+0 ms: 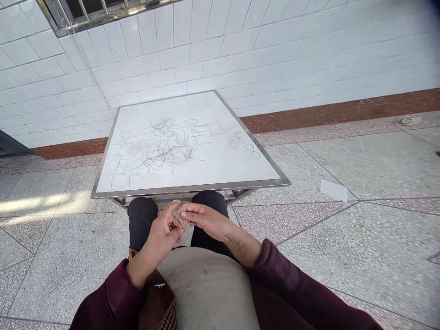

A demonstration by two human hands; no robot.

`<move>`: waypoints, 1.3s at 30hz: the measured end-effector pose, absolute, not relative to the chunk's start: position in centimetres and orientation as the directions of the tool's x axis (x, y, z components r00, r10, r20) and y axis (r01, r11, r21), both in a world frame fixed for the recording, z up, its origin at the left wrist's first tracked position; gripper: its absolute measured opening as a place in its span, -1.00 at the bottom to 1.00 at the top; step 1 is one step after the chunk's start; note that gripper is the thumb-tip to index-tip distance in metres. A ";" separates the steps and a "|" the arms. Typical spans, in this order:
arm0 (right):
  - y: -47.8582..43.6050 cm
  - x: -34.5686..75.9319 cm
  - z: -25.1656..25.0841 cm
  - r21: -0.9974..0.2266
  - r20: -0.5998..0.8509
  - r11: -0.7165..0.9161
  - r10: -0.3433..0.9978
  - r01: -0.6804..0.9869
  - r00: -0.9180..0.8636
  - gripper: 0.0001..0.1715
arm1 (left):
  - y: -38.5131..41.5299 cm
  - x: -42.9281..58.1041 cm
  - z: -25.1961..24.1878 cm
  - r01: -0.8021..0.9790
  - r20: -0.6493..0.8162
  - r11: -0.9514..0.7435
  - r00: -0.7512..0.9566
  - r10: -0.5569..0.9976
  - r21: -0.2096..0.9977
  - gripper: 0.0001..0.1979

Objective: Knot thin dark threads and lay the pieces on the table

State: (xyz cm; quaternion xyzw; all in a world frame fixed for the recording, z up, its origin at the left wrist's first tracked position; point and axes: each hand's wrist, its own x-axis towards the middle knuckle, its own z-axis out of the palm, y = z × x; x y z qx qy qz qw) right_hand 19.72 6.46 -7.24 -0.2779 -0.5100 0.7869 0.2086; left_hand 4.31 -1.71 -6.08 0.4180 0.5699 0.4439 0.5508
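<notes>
Above my lap, in front of the table edge, my two hands meet with their fingertips close together. My left hand [164, 233] has its fingers curled and its thumb drawn in. Thumb and index finger are pinched on my right hand [202, 220], beside the left fingertips. Anything between the fingers is too small or too hidden to make out. On the white tabletop [220, 172] in front of me lie many thin, dark, bent lines [168, 146]. A few small loops [242, 143] show at its right. I cannot tell whether these are wires or drawn marks.
The table's metal edge [192, 189] is just beyond my knees [142, 217]. Behind it rises a white tiled wall [192, 59] with a barred window [92, 9]. A white scrap [333, 190] lies on the speckled floor [302, 243] to the right.
</notes>
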 end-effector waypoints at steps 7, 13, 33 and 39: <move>6.1 19.6 -6.6 -0.940 -0.181 -0.325 0.735 -0.106 -0.653 -0.53 | -1.7 4.3 -5.5 -0.235 -0.271 0.237 -0.125 0.954 0.943 -0.29; 5.2 19.6 -6.9 -0.961 -0.184 -0.277 0.667 -0.011 -0.722 -0.62 | -1.8 4.1 -5.0 -0.320 -0.148 0.047 -0.301 0.942 0.946 -0.33; 3.8 17.9 -7.0 -0.779 -0.151 -0.560 0.602 -0.281 -0.784 -0.68 | -2.1 4.6 -4.7 -0.370 -0.029 -0.110 -0.350 0.936 0.922 -0.45; 4.3 18.3 -7.4 -0.822 -0.083 -0.504 0.568 -0.266 -0.819 -0.66 | -2.3 4.7 -4.9 -0.393 -0.045 -0.089 -0.319 0.947 0.915 -0.44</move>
